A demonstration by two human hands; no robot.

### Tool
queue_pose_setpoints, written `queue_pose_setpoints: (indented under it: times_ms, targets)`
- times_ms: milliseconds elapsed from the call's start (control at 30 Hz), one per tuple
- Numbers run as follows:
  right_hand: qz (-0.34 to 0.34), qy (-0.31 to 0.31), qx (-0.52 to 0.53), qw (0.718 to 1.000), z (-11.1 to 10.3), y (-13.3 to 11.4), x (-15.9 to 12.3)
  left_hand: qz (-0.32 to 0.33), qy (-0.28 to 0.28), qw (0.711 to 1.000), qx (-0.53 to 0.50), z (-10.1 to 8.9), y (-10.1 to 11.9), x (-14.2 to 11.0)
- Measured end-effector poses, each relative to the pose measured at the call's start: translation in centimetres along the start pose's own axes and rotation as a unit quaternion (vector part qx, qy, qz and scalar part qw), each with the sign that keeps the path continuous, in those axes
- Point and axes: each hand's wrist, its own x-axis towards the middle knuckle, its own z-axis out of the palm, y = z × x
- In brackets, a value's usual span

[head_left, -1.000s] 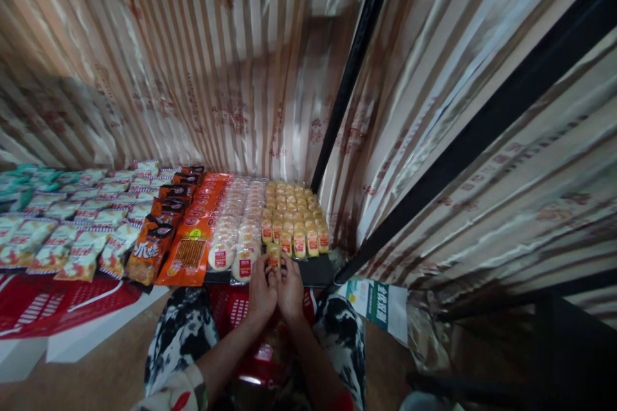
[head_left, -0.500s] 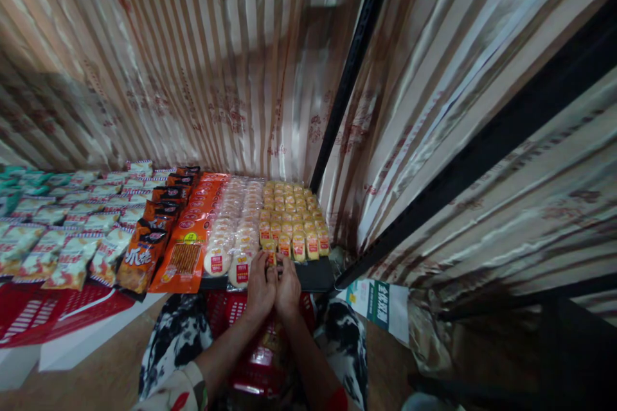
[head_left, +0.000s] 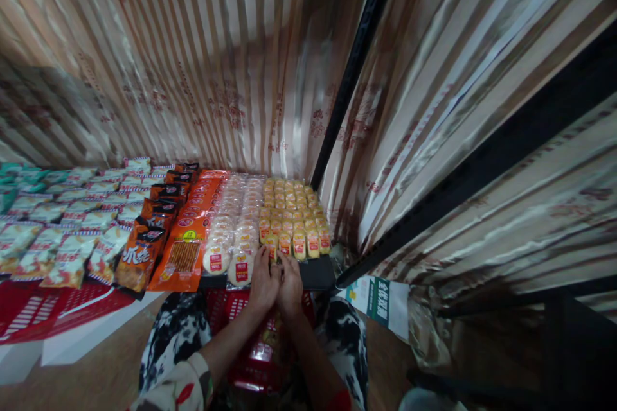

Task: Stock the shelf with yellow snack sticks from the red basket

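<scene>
My left hand (head_left: 263, 281) and my right hand (head_left: 290, 284) are side by side at the shelf's front edge, fingers curled and closed. Between their fingertips is the lower end of a small yellow snack packet (head_left: 270, 244) with a red label, at the front of its column. The fingers hide its bottom part. Behind and to the right lie rows of matching yellow snack packets (head_left: 294, 212). Left of my left hand are two columns of clear-wrapped round rice crackers (head_left: 241, 266) with red labels.
Orange bags of stick snacks (head_left: 186, 250), dark-and-orange snack bags (head_left: 139, 257) and white snack bags (head_left: 70, 260) line the shelf leftward. A red basket (head_left: 248, 376) sits between my knees; another red basket (head_left: 58, 311) is lower left. A black post (head_left: 344, 96) rises by striped curtains (head_left: 216, 64).
The small yellow packet, earlier held lower between both hands, now sits slightly higher, in line with the front row. My right fingers have shifted a little. The view has tilted slightly.
</scene>
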Motion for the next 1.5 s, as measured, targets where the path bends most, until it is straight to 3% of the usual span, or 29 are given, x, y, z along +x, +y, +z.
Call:
queue_pose_setpoints:
  times_ms: [467,800,1067,1500]
  targets:
    - [-0.005,0.076,-0.028,0.997,-0.2,1.0,-0.9,0.017,-0.018,0.998,0.065,0.6,-0.3,-0.5]
    - [-0.044,0.084,0.03,0.995,0.4,1.7,-0.6,0.073,-0.003,0.995,0.069,1.2,-1.4,-0.4]
    - [-0.061,0.084,0.048,0.993,0.7,2.2,-0.2,0.055,-0.011,0.995,0.086,1.6,-1.5,0.5]
    - [-0.079,0.085,-0.004,0.993,0.6,2.7,-0.3,0.176,0.019,0.979,0.099,1.4,-2.5,-0.1]
